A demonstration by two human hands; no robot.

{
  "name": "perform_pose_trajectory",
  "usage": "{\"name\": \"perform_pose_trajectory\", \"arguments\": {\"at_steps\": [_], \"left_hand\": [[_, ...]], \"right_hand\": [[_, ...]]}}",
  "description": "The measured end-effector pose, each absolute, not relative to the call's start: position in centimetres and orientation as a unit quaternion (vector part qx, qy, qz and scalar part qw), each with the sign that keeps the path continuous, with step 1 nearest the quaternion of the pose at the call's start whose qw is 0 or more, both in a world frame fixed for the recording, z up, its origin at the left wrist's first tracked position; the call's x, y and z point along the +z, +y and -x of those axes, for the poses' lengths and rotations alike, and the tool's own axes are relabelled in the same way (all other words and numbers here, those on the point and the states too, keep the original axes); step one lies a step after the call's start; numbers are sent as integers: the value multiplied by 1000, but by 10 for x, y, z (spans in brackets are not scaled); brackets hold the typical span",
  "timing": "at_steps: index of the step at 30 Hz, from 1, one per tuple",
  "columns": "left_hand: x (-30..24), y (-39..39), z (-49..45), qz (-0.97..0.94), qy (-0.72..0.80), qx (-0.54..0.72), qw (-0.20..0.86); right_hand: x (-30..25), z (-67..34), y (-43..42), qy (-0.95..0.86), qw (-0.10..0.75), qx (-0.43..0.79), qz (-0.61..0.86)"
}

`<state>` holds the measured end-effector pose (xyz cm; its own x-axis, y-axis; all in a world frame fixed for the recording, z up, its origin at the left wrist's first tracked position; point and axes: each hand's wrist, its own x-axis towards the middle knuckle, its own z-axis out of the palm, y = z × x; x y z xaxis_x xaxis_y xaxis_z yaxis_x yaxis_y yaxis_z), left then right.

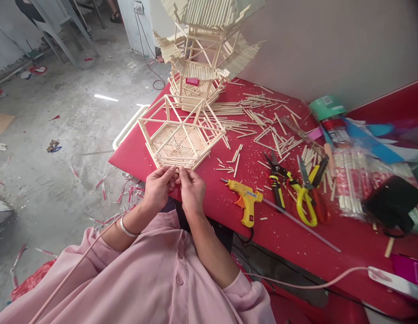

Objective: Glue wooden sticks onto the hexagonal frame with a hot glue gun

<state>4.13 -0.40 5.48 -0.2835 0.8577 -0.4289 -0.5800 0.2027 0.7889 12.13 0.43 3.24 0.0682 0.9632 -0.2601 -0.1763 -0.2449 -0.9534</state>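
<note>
A hexagonal frame of pale wooden sticks (182,122), with a floor of sticks laid in concentric rings, stands at the table's near left edge. Right at its near side, my left hand (158,186) is closed, thumb and fingers pinched together. My right hand (192,189) is pinched the same way, its thumb tip close beside the left one. Whatever lies between the fingertips is too small or hidden to make out; whether they touch the frame's edge is unclear. A yellow hot glue gun (246,200) lies to the right, a glue stick (303,225) protruding from its back.
Behind the frame rises a tiered stick tower (204,58). Loose sticks (262,117) are scattered over the red table (209,211). Pliers (276,175), yellow-handled scissors (305,198) and bagged sticks (350,180) lie rightward. A pink cable (316,285) crosses the near side.
</note>
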Motion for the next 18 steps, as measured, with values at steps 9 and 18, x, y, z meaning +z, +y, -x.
{"name": "perform_pose_trajectory", "arguments": {"at_steps": [9,18], "left_hand": [[55,-4,-41,-134,500,618,592],[51,-13,-38,-153,509,611,587]], "right_hand": [[33,-121,5,-356,502,583,531],[33,-122,5,-376,492,556,554]]}}
